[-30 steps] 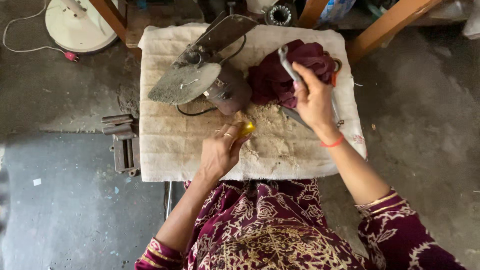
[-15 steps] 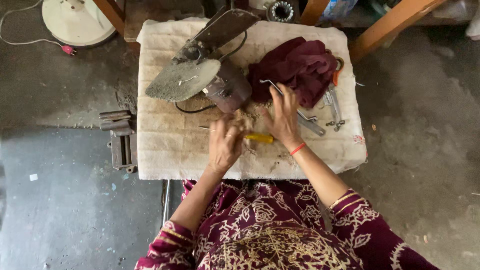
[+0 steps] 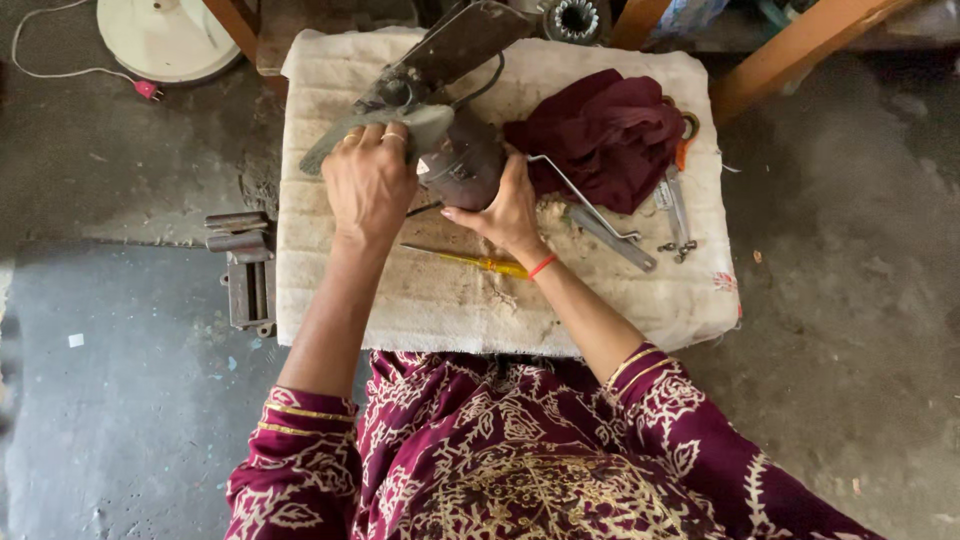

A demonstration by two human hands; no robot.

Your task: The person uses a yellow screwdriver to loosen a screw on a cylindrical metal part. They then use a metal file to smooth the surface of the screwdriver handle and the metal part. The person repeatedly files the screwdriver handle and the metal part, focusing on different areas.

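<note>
A small table (image 3: 330,300), covered with a dirty off-white quilted cloth, carries a grimy fan motor (image 3: 462,165) with grey blades still mounted. The motor body lies near the far middle of the cloth, one dusty blade (image 3: 345,140) reaching to the left and another dark blade (image 3: 470,38) reaching away toward the far edge.

The left hand (image 3: 368,185) lies over the near blade, its fingers curled down around the blade's edge; two rings show on them. The right hand (image 3: 505,210) presses against the right side of the motor housing, thumb and fingers spread along its curve, a red band at the wrist. Both hands touch the fan; neither holds a tool.

Just nearer than the right wrist, a screwdriver with a yellow handle (image 3: 480,262) lies flat on the cloth, its shaft pointing left. To the right of the motor sits a crumpled maroon cloth (image 3: 600,135). A bent metal rod (image 3: 580,195) and a flat grey spanner (image 3: 612,238) lie beside it, with scissors with orange handles (image 3: 680,190) further right, partly under the maroon cloth.

On the concrete floor to the left of the table stands a small metal vise (image 3: 245,270). A round white fan base (image 3: 165,35) with a cable and red plug lies at the far left.
</note>
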